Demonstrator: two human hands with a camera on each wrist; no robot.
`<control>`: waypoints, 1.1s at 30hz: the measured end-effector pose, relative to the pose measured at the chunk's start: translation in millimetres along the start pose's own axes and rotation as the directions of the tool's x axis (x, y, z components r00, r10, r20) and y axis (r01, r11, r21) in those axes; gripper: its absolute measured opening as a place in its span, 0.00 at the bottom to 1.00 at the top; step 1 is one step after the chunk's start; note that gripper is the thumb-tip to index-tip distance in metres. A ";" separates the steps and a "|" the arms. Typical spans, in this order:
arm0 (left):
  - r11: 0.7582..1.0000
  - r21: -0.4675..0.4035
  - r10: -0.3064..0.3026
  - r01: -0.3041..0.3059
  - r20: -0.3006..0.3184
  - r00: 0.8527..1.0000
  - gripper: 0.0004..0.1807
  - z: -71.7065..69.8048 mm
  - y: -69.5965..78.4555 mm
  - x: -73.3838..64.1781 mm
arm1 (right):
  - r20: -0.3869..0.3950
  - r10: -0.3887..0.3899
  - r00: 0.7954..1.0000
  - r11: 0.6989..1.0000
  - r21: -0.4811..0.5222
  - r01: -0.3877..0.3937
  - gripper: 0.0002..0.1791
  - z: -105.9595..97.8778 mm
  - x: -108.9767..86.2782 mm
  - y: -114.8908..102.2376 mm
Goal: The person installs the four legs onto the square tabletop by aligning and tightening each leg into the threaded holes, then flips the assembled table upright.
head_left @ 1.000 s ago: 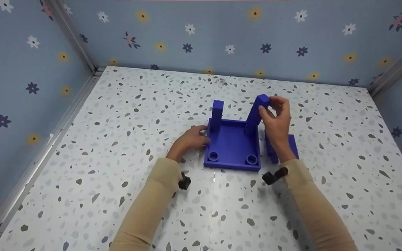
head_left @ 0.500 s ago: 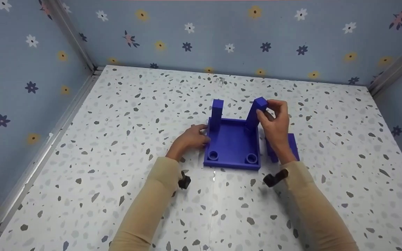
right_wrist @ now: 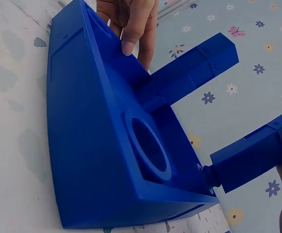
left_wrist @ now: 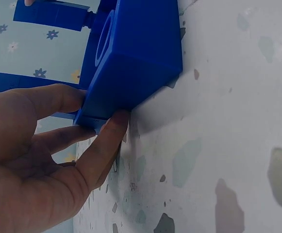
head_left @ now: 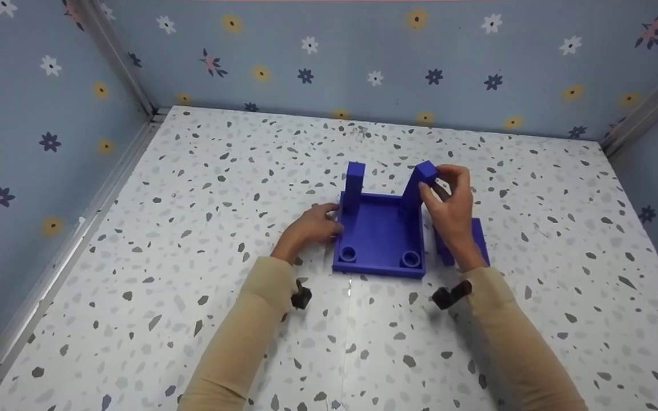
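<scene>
A blue plastic tabletop [head_left: 379, 237] lies with its raised rim up and round sockets at its corners. At its far left corner stands one square blue leg [head_left: 354, 185]. My left hand [head_left: 311, 224] grips the left wall, thumb over the rim and fingers along the outside. With thumb and fingertips, my right hand [head_left: 453, 202] pinches the upper end of a second leg [head_left: 416, 188] at the far right corner. The right wrist view shows this leg's narrow threaded end [right_wrist: 212, 177] at the socket there. In front, the near right socket [head_left: 410, 258] holds nothing.
More blue pieces [head_left: 480, 240] lie right of the tabletop, partly hidden under the right hand and wrist. The speckled white table [head_left: 220, 319] meets flowered blue panels [head_left: 352, 57] at the back and sides.
My right hand has brought the second leg slightly lower and to the left, its bottom end down to the far right socket. The left hand keeps its place on the wall.
</scene>
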State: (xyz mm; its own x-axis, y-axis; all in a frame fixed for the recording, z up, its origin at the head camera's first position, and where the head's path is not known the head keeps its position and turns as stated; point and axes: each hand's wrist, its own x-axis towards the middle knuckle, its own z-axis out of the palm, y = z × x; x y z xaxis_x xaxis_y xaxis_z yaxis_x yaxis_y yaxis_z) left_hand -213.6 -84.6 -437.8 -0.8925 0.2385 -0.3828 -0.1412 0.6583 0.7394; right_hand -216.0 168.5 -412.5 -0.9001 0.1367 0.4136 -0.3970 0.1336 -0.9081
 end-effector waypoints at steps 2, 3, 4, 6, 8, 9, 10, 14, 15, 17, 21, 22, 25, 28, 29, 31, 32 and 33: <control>1.000 0.006 0.003 -0.003 -0.002 1.000 0.36 -0.1 -0.1 -0.8 | -0.002 0.004 1.000 1.000 -0.003 -0.004 0.24 1.0 -0.1 -1.3; 1.000 0.006 0.004 -0.004 -0.002 1.000 0.36 -0.1 -0.1 -0.9 | -0.005 0.006 1.000 1.000 -0.005 -0.006 0.23 1.6 -0.2 -2.5; 1.000 0.006 0.008 -0.008 -0.002 1.000 0.36 0.0 -0.2 -0.5 | -0.010 0.006 1.000 1.000 -0.010 -0.006 0.23 2.0 -0.4 -3.8; 1.000 0.004 0.014 -0.014 -0.002 1.000 0.36 0.1 -0.4 0.3 | -0.020 0.010 1.000 0.999 -0.037 -0.011 0.19 3.0 -0.4 -6.8; 1.000 -0.004 0.017 -0.017 0.000 1.000 0.36 0.2 -0.9 1.2 | -0.031 0.009 0.999 0.998 -0.060 -0.011 0.16 4.1 -0.1 -10.0; 1.000 -0.008 0.017 -0.017 0.003 1.000 0.36 0.4 -1.3 1.6 | -0.035 0.010 0.999 0.998 -0.068 -0.012 0.15 4.5 0.1 -11.4; 1.000 -0.011 0.016 -0.016 0.006 1.000 0.36 0.4 -1.7 2.0 | -0.038 0.013 0.999 0.997 -0.073 -0.016 0.13 4.7 0.5 -12.6; 1.000 -0.017 0.011 -0.011 0.015 1.000 0.36 0.6 -2.6 3.0 | -0.049 0.052 0.997 0.998 -0.034 -0.054 0.12 3.9 3.7 -15.6; 1.000 -0.012 0.010 -0.010 0.013 1.000 0.36 0.6 -2.6 3.0 | -0.045 0.073 0.996 0.997 -0.021 -0.074 0.13 3.1 5.0 -15.9; 1.000 -0.004 0.010 -0.010 0.009 1.000 0.36 0.2 -2.4 3.0 | -0.028 0.116 0.993 0.993 0.002 -0.116 0.14 0.3 8.5 -12.4; 1.000 -0.004 0.009 -0.009 0.005 1.000 0.36 -0.3 -2.0 2.6 | 0.062 0.182 0.981 0.981 0.051 -0.186 0.17 -6.8 16.4 2.7; 1.000 -0.004 0.009 -0.009 0.006 1.000 0.36 -0.4 -1.9 2.6 | 0.088 0.192 0.978 0.978 0.067 -0.198 0.18 -8.4 18.0 6.6; 1.000 -0.010 0.003 -0.003 0.011 1.000 0.36 -0.1 -2.0 3.2 | 0.166 0.205 0.965 0.966 0.124 -0.226 0.21 -11.2 20.5 11.1; 1.000 -0.008 0.002 -0.002 0.009 1.000 0.37 -0.1 -2.1 3.1 | 0.208 0.208 0.956 0.959 0.151 -0.241 0.21 -12.2 21.5 12.1; 1.000 -0.010 0.003 -0.003 0.008 1.000 0.37 0.0 -2.2 3.2 | 0.214 0.206 0.955 0.958 0.153 -0.241 0.21 -12.4 21.7 12.1; 1.000 -0.015 0.006 -0.006 0.007 1.000 0.37 0.0 -2.3 3.0 | 0.214 0.204 0.955 0.960 0.147 -0.238 0.20 -12.4 22.0 11.8; 1.000 -0.013 0.010 -0.010 0.005 1.000 0.37 -0.1 -2.3 3.0 | 0.211 0.203 0.956 0.962 0.139 -0.235 0.20 -12.4 22.0 11.7; 1.000 -0.016 0.011 -0.011 0.006 1.000 0.37 -0.1 -2.4 3.0 | 0.206 0.203 0.957 0.964 0.132 -0.232 0.19 -12.4 21.9 11.4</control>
State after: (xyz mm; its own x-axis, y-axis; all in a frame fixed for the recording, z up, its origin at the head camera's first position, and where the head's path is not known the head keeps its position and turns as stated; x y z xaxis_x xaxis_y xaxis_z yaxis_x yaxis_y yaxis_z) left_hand -215.9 -85.5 -440.7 -0.8917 0.2498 -0.3774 -0.1378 0.6444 0.7521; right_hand -238.0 185.2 -413.0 -0.9792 -0.0440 0.1982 -0.1969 -0.0322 -0.9799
